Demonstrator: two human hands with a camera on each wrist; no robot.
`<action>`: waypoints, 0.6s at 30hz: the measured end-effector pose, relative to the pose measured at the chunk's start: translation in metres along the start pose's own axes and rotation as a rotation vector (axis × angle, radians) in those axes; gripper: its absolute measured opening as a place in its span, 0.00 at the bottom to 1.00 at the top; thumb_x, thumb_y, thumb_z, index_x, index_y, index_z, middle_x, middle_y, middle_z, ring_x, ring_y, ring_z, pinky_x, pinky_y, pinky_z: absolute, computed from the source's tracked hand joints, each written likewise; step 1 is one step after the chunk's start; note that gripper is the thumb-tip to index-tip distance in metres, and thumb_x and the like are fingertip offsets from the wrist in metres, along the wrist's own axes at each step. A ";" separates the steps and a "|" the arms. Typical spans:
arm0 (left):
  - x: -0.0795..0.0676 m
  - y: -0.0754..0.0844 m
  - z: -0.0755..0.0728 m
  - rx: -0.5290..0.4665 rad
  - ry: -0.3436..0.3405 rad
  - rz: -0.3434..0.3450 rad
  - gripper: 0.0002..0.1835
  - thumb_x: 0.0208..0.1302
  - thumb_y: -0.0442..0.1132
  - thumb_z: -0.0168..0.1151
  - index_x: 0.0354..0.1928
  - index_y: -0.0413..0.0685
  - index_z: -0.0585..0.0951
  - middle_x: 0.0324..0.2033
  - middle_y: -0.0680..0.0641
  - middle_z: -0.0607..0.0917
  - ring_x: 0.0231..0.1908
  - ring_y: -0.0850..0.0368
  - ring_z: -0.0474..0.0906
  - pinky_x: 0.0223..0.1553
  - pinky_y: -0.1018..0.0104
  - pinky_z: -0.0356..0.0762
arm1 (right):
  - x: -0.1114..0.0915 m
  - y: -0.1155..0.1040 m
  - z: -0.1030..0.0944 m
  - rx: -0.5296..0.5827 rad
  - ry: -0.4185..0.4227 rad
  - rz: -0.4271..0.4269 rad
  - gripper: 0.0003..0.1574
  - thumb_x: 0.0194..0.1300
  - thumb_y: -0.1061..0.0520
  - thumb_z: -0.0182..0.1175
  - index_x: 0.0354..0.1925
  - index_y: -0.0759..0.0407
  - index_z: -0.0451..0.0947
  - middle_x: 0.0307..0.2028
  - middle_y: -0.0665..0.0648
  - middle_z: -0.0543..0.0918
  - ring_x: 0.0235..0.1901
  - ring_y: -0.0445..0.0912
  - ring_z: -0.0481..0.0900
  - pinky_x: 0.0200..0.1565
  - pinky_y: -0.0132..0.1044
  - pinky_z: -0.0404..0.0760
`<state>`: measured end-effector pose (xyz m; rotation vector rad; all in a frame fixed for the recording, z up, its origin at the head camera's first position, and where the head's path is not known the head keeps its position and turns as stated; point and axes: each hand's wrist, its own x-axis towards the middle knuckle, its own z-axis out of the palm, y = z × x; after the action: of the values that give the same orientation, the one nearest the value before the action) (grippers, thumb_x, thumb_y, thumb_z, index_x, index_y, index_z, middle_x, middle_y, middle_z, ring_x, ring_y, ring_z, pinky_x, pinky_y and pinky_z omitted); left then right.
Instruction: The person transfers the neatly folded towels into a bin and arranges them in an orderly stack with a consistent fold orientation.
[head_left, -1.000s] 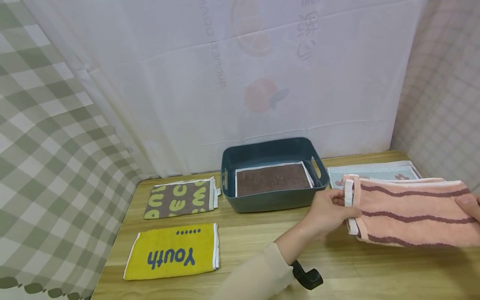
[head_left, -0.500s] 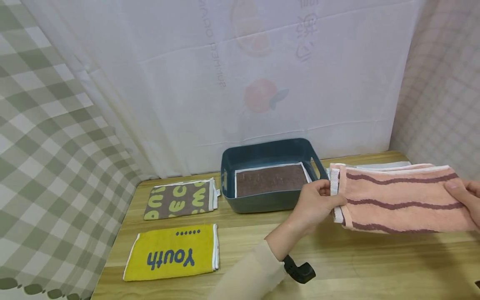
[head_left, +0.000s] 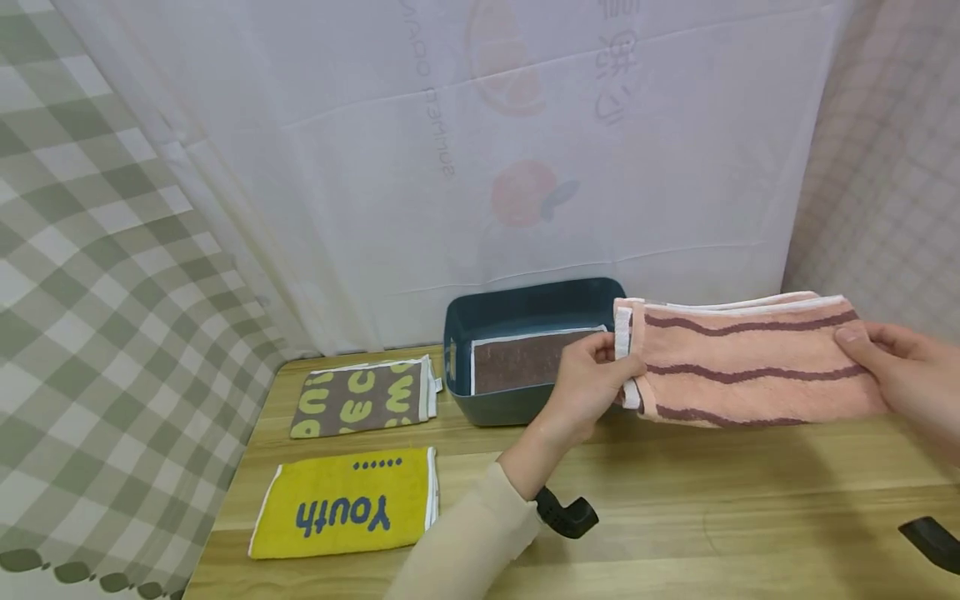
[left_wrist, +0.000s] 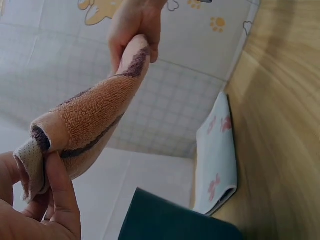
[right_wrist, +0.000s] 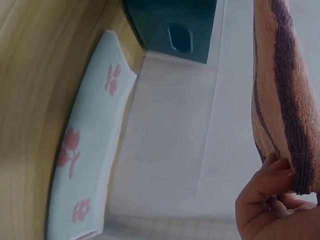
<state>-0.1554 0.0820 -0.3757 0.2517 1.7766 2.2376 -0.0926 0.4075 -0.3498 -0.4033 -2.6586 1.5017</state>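
Observation:
A folded peach towel with wavy dark-red stripes hangs above the table, held by both hands. My left hand pinches its white-edged left end, thumb in front. At the opposite end my right hand grips the towel with the thumb on its front face. In the left wrist view the towel stretches between the two hands. The left hand overlaps the right side of a dark teal bin in the head view. Inside the bin lies a folded brown towel with white edging.
A folded pale-blue towel with pink flowers lies on the wooden table right of the bin, hidden behind the peach towel in the head view. To the left are a brown towel with green letters and a yellow "Youth" towel.
Both hands have carried the peach towel leftward and upward, from over the pale-blue towel to beside the bin's right end. More of the right hand now shows. The other towels have stayed put.

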 end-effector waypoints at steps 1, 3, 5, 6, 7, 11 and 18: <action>0.001 0.001 -0.003 -0.003 0.005 0.003 0.11 0.63 0.25 0.67 0.46 0.43 0.86 0.31 0.49 0.85 0.29 0.60 0.83 0.25 0.73 0.79 | 0.001 -0.005 0.001 -0.050 -0.002 -0.002 0.19 0.83 0.38 0.47 0.63 0.37 0.73 0.31 0.24 0.78 0.26 0.31 0.79 0.26 0.30 0.79; 0.002 0.004 -0.009 -0.004 0.013 0.006 0.11 0.64 0.26 0.67 0.47 0.43 0.86 0.32 0.48 0.85 0.30 0.60 0.83 0.26 0.73 0.80 | 0.004 -0.013 0.004 -0.158 -0.001 -0.007 0.37 0.82 0.35 0.45 0.75 0.55 0.67 0.35 0.27 0.80 0.33 0.26 0.74 0.30 0.28 0.74; 0.003 0.006 -0.014 -0.004 0.024 0.007 0.11 0.65 0.27 0.67 0.48 0.43 0.86 0.33 0.48 0.85 0.31 0.59 0.84 0.27 0.72 0.81 | 0.006 -0.020 0.006 -0.214 -0.001 -0.014 0.45 0.82 0.34 0.44 0.78 0.66 0.61 0.40 0.32 0.82 0.39 0.25 0.68 0.32 0.25 0.69; 0.003 0.007 -0.016 -0.004 0.032 0.008 0.11 0.65 0.28 0.67 0.49 0.43 0.86 0.33 0.47 0.85 0.31 0.59 0.84 0.28 0.72 0.81 | 0.008 -0.022 0.008 -0.228 -0.006 -0.020 0.49 0.82 0.34 0.43 0.78 0.71 0.57 0.41 0.31 0.81 0.42 0.24 0.66 0.33 0.24 0.67; 0.003 0.008 -0.018 -0.004 0.036 0.013 0.11 0.66 0.28 0.67 0.49 0.42 0.86 0.33 0.47 0.85 0.31 0.58 0.84 0.28 0.71 0.82 | 0.010 -0.022 0.009 -0.218 -0.013 -0.024 0.49 0.82 0.34 0.44 0.78 0.70 0.57 0.42 0.30 0.80 0.44 0.25 0.64 0.33 0.23 0.66; 0.005 0.011 -0.026 -0.009 0.049 0.029 0.11 0.69 0.30 0.65 0.51 0.41 0.86 0.35 0.47 0.86 0.33 0.57 0.85 0.32 0.68 0.85 | 0.016 -0.024 0.016 -0.141 -0.033 -0.047 0.48 0.82 0.36 0.47 0.77 0.73 0.59 0.37 0.18 0.71 0.41 0.22 0.66 0.33 0.20 0.69; 0.007 0.018 -0.042 0.032 0.099 0.044 0.12 0.73 0.34 0.64 0.55 0.42 0.85 0.40 0.47 0.86 0.37 0.58 0.85 0.39 0.66 0.85 | 0.025 -0.040 0.033 -0.114 -0.066 -0.069 0.46 0.83 0.38 0.46 0.78 0.72 0.58 0.35 0.24 0.76 0.37 0.23 0.71 0.33 0.25 0.76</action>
<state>-0.1765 0.0412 -0.3684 0.1917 1.8763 2.2902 -0.1303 0.3669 -0.3344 -0.2700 -2.7868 1.3725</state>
